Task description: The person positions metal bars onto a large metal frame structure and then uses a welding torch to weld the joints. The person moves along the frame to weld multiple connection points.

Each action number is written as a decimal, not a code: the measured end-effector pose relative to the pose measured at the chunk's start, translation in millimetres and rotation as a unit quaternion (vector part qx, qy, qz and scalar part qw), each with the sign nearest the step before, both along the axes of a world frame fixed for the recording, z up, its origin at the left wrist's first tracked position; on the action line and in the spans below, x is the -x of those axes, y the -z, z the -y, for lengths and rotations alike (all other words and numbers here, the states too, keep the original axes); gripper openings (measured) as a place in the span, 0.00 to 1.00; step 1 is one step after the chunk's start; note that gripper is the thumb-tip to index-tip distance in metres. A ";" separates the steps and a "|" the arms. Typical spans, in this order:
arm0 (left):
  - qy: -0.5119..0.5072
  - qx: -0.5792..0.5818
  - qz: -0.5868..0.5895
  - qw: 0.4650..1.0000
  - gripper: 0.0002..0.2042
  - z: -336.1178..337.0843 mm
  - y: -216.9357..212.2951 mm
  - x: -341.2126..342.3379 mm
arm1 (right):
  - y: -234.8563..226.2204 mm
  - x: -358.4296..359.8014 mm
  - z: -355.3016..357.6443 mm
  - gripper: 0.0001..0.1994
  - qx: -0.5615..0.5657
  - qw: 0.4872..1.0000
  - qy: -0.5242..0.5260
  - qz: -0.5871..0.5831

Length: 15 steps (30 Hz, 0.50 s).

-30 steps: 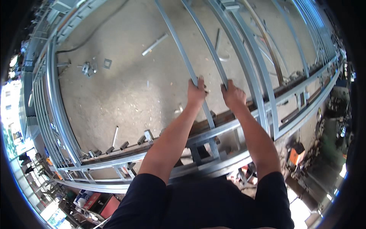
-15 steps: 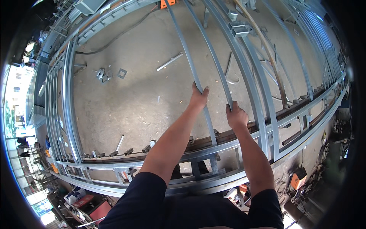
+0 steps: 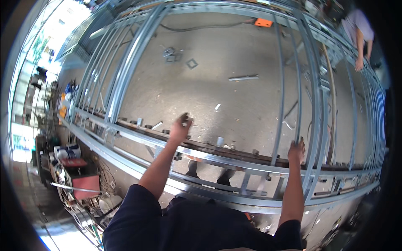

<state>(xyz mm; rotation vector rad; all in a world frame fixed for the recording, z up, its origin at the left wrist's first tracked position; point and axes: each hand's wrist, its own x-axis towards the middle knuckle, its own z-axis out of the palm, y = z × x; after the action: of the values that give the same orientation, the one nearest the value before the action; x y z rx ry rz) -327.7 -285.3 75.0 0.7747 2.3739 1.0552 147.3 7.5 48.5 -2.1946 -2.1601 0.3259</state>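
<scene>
Right hand [image 3: 296, 150] is wrapped around one of the upright steel studs [image 3: 298, 83] of a big galvanized wall frame [image 3: 234, 161] lying flat, fingers curled over the stud just above the frame's near rail. Left hand [image 3: 181, 127] is out over the frame too, further left along that same rail, fingers bunched loosely; can't really tell if it's pinching anything, it looks like it's just hovering past the rail with nothing obvious in it.

Beyond the rail, through the frame, there's bare concrete floor [image 3: 209, 92]. A short loose metal strip [image 3: 243, 77] lies on it, well past the rail, with a couple of small square brackets [image 3: 191, 63] further out. An orange tool [image 3: 264, 22] sits by the frame's far rail. Over at the frame's right end another person's arm [image 3: 360, 50] is reaching down to the studs.
</scene>
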 end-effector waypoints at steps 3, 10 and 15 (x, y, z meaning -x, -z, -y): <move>-0.090 0.082 -0.197 0.973 0.23 89.1 -17.6 103.8 | -14.9 19.6 53.6 0.28 -0.119 0.989 -0.027 -0.086; -0.172 0.324 -0.240 0.899 0.34 166.6 -15.7 287.6 | -42.7 135.7 220.7 0.26 -0.098 0.969 -0.107 -0.201; -0.161 0.321 -0.289 0.888 0.34 175.7 5.3 353.2 | -58.4 240.3 304.2 0.26 0.023 0.958 -0.087 -0.273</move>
<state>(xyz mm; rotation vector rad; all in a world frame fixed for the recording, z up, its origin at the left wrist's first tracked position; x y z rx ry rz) -680.9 -461.0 69.7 0.4833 3.1625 0.0551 -93.1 -296.7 106.8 -1.6601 -2.0303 0.8789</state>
